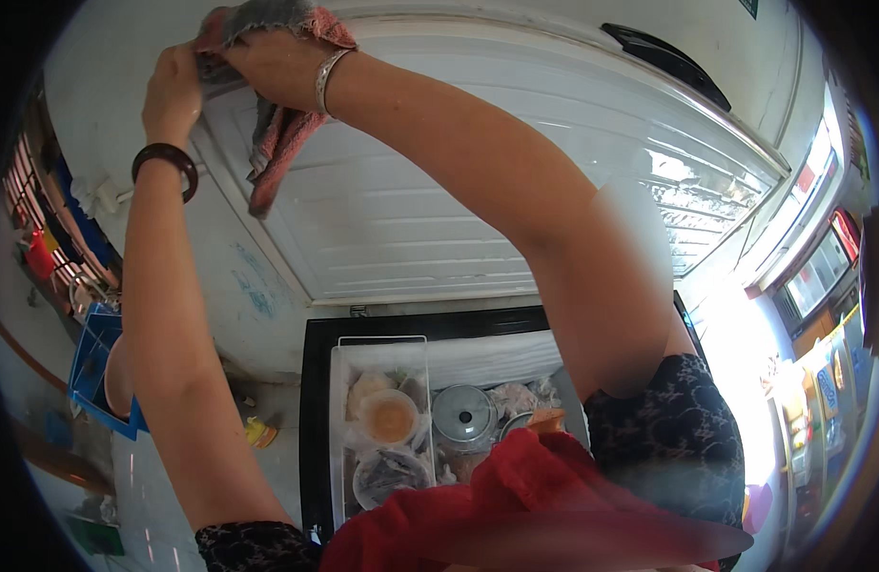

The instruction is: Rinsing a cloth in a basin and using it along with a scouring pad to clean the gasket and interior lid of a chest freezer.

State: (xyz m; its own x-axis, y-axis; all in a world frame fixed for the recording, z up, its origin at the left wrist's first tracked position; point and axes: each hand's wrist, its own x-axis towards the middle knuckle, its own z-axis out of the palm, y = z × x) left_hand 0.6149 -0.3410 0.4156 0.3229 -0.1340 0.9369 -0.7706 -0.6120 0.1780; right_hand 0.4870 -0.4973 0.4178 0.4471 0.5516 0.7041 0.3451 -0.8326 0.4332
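Note:
A grey and pink towelling cloth [275,150] is bunched in my right hand [286,68], with one end hanging down. It lies against the top left corner of the raised white chest-freezer lid [411,200]. My left hand [173,93] is at that same corner, its fingers curled beside the cloth. The fingertips are hidden, so I cannot tell whether they grip the cloth or the lid's edge. Below my arms is the open chest freezer, with a black rim [425,324] and frosted inner wall.
A white wire basket [381,342] in the freezer holds bagged food and a tub [389,418]. Beside it sits a pot with a glass lid [464,413]. A blue crate [89,379] stands at left. Red fabric [532,472] covers part of the freezer from view.

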